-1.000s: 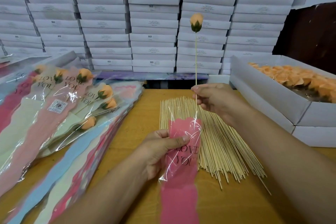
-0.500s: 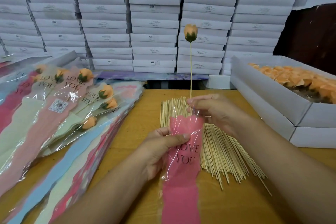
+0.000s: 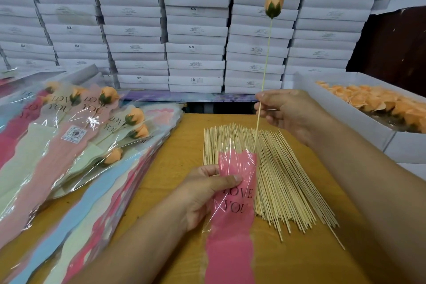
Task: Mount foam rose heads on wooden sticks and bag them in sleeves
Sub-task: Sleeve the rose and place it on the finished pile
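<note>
The right hand (image 3: 290,113) pinched the rose (image 3: 273,4) stick (image 3: 265,64) — its tip at the pink sleeve (image 3: 232,226) mouth — while the left hand (image 3: 205,193) gripped that sleeve above the bench (image 3: 184,168).

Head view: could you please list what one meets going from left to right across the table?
Stack of bagged roses → left hand gripping the pink sleeve → pile of wooden sticks → right hand pinching the mounted rose's stick → white box of loose rose heads.

One head-worn wide-angle view looks forward and down, close over the wooden table (image 3: 184,191) toward stacked boxes (image 3: 196,30).
</note>
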